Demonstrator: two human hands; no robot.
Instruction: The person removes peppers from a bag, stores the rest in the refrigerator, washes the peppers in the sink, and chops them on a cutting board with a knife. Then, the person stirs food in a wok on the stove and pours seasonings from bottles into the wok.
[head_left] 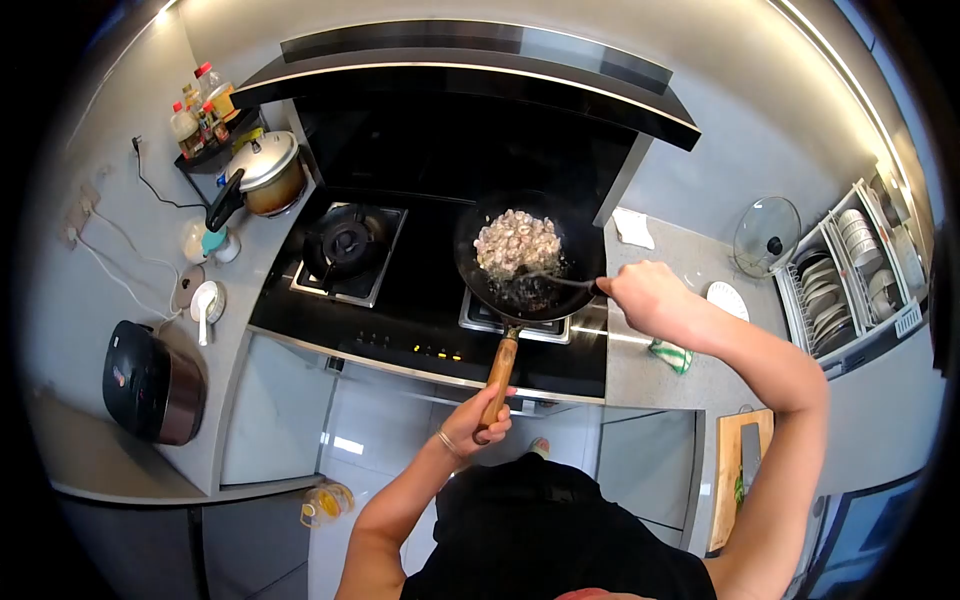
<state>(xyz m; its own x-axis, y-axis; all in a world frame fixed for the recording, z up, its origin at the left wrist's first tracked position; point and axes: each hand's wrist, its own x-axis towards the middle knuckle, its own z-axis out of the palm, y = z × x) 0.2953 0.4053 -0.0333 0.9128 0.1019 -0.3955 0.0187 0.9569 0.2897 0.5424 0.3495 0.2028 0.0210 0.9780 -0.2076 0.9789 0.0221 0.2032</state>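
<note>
A dark wok [470,262] stands on the right burner, its wooden handle [501,372] pointing toward me. My left hand [476,424] is closed around the end of that handle. Inside the wok lies a heap of pale, browned chopped food, which looks like meat pieces [517,243]. My right hand [640,296] grips a dark spatula [562,281], whose head reaches into the wok at the near edge of the food. The spatula's tip is hard to make out against the dark pan.
To the left are an unused burner [346,243], a pressure cooker [266,172], sauce bottles [212,92] and a rice cooker [153,383]. A glass lid [768,238], a dish rack [850,270] and a cutting board [731,470] with a knife stand right. The range hood [470,68] overhangs the stove.
</note>
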